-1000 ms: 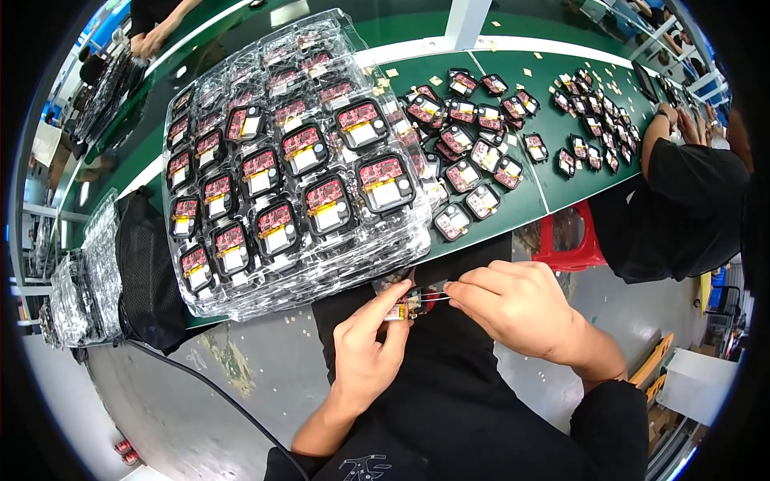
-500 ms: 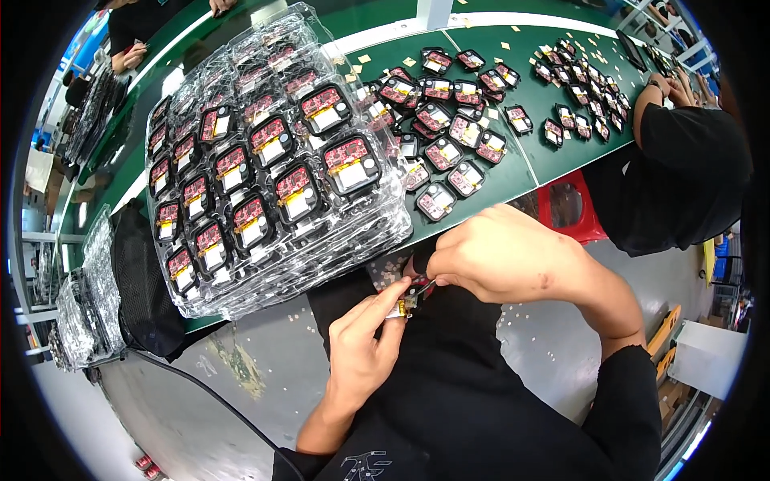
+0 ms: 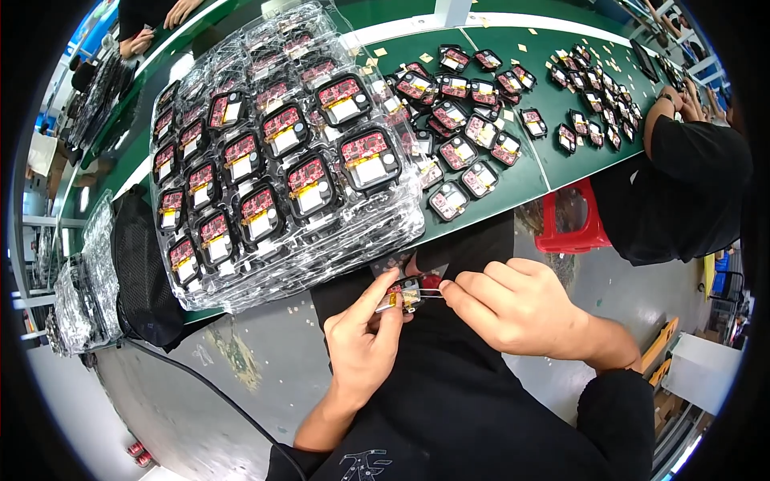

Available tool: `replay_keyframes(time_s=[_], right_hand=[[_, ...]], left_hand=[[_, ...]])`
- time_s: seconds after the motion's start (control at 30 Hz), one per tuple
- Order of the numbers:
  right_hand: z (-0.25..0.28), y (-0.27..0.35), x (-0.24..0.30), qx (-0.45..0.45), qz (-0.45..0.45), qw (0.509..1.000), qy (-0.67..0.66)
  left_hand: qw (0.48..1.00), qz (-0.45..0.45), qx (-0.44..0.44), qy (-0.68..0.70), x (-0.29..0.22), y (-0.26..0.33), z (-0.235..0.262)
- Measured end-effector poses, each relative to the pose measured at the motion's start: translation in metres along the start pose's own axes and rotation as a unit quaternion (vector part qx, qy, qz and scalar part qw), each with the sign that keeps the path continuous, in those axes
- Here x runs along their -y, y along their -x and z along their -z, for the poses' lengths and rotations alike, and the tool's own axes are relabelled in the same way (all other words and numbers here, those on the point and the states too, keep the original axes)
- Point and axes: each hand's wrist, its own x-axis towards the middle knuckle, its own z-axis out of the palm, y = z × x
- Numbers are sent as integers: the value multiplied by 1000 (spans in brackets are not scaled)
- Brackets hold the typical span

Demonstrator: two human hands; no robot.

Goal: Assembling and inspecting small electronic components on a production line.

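Note:
Above my lap, my left hand (image 3: 361,345) pinches a small device with a circuit board (image 3: 410,294) between thumb and fingers. It has a black frame, with yellow and white parts showing near the thumb. My right hand (image 3: 525,309) is closed around thin metal tweezers (image 3: 431,294), whose prongs point left and reach the device's right side. Whether the tips grip anything on it is too small to tell. Similar devices with red boards, such as one unit (image 3: 371,160), sit in rows in a stacked clear plastic tray (image 3: 337,240) ahead on the left.
On the green table (image 3: 513,188), a loose pile of devices (image 3: 457,152) lies right of the tray, with another group (image 3: 597,100) farther right. Small pale squares are scattered about. A co-worker in black (image 3: 674,176) sits at right by a red stool (image 3: 571,220). A black cable (image 3: 204,393) runs at left.
My right hand has turned and shifted slightly right and down, so the tweezers show more clearly. The left hand still holds the device. The whole view has shifted slightly.

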Motion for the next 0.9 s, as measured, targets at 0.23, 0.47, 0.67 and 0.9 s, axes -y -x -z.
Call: replay_keyframes(time_s=[0.23, 0.47, 0.67, 0.9], right_hand=[[2, 1, 9, 1, -120, 990, -78], [-12, 3, 27, 13, -195, 977, -86], [-18, 5, 6, -13, -215, 937, -276], [-31, 12, 8, -36, -235, 915, -327]], left_hand=[[997, -38, -25, -68, 3, 1, -2], [993, -61, -30, -101, 11, 3, -3], [999, -10, -38, -14, 5, 0, -1], [999, 4, -29, 23, 5, -2, 1]])
